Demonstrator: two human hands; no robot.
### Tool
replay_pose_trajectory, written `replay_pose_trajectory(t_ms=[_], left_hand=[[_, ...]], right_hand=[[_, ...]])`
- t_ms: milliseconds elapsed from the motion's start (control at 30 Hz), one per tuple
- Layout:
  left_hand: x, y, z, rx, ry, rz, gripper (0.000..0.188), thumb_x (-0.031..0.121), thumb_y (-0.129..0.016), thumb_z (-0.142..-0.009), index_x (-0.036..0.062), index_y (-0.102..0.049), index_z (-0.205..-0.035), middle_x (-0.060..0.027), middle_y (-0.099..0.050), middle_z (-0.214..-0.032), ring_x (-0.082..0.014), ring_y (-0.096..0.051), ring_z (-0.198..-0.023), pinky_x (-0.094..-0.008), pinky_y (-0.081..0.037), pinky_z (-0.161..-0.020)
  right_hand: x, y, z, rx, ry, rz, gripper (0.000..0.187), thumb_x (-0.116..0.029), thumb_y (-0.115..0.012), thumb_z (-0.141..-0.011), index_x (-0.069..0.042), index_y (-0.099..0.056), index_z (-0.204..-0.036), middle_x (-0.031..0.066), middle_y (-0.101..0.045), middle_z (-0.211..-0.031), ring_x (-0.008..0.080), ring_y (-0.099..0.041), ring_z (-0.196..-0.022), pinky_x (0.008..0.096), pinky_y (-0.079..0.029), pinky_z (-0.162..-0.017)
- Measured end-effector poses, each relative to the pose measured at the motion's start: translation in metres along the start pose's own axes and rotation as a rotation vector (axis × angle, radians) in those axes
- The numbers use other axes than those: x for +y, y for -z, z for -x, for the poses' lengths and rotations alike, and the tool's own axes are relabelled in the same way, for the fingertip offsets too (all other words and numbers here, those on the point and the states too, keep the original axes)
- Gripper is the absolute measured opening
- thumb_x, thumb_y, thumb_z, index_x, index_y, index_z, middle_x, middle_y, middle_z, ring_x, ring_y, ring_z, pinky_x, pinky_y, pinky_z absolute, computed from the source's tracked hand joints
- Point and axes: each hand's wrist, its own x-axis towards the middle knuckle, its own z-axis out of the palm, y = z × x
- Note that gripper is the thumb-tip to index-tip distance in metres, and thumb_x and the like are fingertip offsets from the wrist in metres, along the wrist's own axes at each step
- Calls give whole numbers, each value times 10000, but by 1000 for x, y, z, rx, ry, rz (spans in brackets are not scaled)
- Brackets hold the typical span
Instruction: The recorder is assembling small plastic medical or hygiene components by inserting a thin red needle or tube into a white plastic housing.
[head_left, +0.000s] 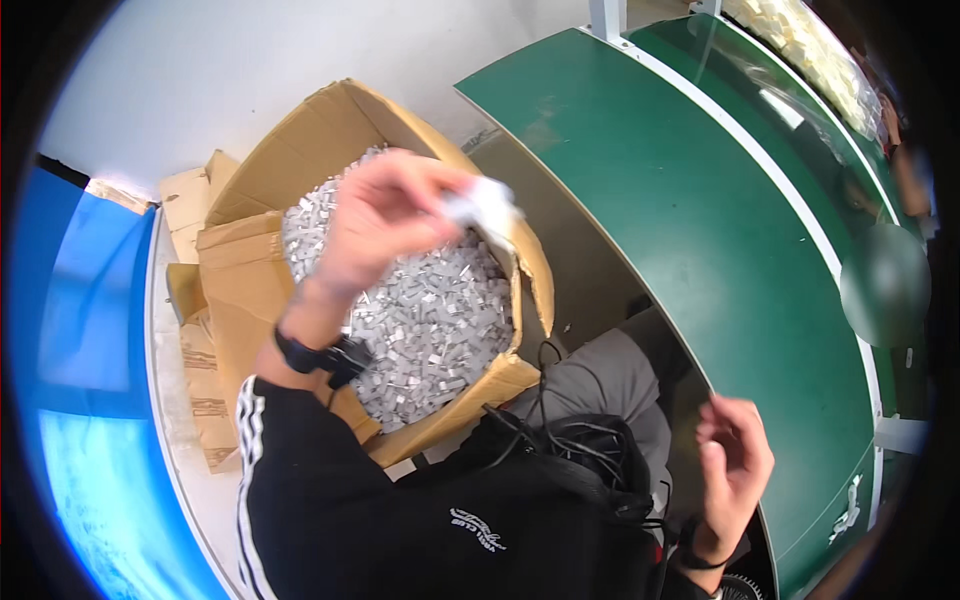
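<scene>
Above the cardboard box [245, 250], my left hand [375, 215] pinches a small white-and-grey plastic piece [485, 207] between thumb and fingers. Motion blurs the piece, so its shape and whether it is one or several cannot be made out. Below the hand, the box is heaped with many small grey plastic pieces [430, 310]. My right hand [735, 465] is at the near edge of the green table [690, 200], fingers loosely curled and thumb apart, with nothing visible in it.
A few white scraps [847, 508] lie on the table's near right part. Beyond a white rail, a clear bag of cream-coloured pieces [800, 50] rests at the far right, near another person's arm [908, 175]. Black cables [575, 440] lie over my lap. A blue panel [95, 300] stands at left.
</scene>
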Motion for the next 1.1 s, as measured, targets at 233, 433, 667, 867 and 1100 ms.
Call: replay_pose_trajectory(t_ms=[233, 433, 667, 867, 1100], left_hand=[[-13, -124, -6, -401, -158, 145, 216, -82, -736, -711, 46, -581, -789, -246, -640, -1076, -245, -597, -918, -351, -474, -780], [-17, -163, -6, -482, -6, 261, 242, -91, -725, -710, -16, -620, -915, -215, -659, -1034, -209, -607, -884, -323, -480, -776], [-18, -167, -15, -459, -302, -128, 171, -41, -765, -674, 4, -703, -827, -114, -678, -887, -198, -610, -746, -305, -478, -682], [-24, -178, -12, -453, -347, -101, 194, -3, -781, -688, -10, -689, -858, -93, -643, -827, -203, -623, -722, -278, -485, -608], [-22, -180, -6, -453, -256, -148, 289, -10, -805, -641, -7, -703, -912, -77, -644, -817, -174, -636, -695, -258, -500, -588]], right_hand=[[-7, -49, -32, -228, 221, -480, 521, -22, -759, -759, 36, -519, -1217, 114, -583, -1057, 141, -615, -828, 247, -529, -702], [7, -42, -6, 110, 279, -616, 176, 55, -652, -829, 66, -584, -992, 157, -618, -938, 154, -634, -743, 258, -531, -634], [21, -31, 4, 269, 280, -385, 122, 41, -712, -771, 47, -648, -875, 160, -661, -867, 154, -621, -694, 237, -504, -615], [26, -26, 6, 277, 363, -224, 137, 61, -710, -739, 38, -660, -865, 147, -661, -863, 164, -616, -711, 244, -480, -613], [33, -30, 7, 337, 301, -365, 130, 5, -720, -749, 2, -627, -839, 119, -636, -824, 155, -590, -698, 249, -465, -621]])
